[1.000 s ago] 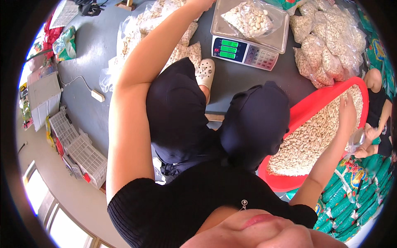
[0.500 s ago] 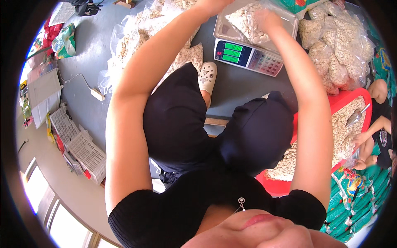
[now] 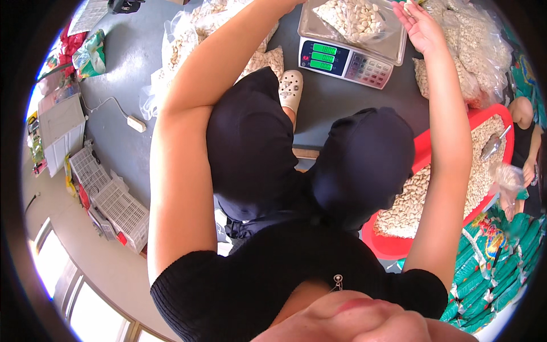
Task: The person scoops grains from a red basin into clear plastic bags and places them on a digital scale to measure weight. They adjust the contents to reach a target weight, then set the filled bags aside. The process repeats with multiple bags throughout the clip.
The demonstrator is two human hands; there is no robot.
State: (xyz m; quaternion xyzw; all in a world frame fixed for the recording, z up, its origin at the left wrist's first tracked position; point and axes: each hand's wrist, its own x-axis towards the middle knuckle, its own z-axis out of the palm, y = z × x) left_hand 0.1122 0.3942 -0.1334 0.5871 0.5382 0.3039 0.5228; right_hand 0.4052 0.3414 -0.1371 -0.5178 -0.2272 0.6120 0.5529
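A clear plastic bag of pale, nut-like pieces point(image 3: 362, 21) lies on the metal pan point(image 3: 394, 50) of a digital scale point(image 3: 348, 64) with green displays and a keypad. To the right of the bag is my right hand point(image 3: 423, 27), raised by the pan's edge and apart from the bag. Its fingers point left, and something small and pale shows at the fingertips, seemingly one or more of the pieces. My left hand point(image 3: 292, 2) is mostly cut off by the upper edge, left of the pan, so its fingers are hidden.
Filled bags point(image 3: 476, 48) are heaped right of the scale, others point(image 3: 211, 34) at its left. A red tub point(image 3: 380, 246) of loose pieces holds a metal scoop point(image 3: 491, 147). Another person's hand point(image 3: 529, 171) is beside it. A power strip point(image 3: 136, 123) lies on the floor.
My right hand has come out of the bag and moved right, past the pan's edge. The bag's contents show more openly. The other person's hands have shifted, near a clear bag.
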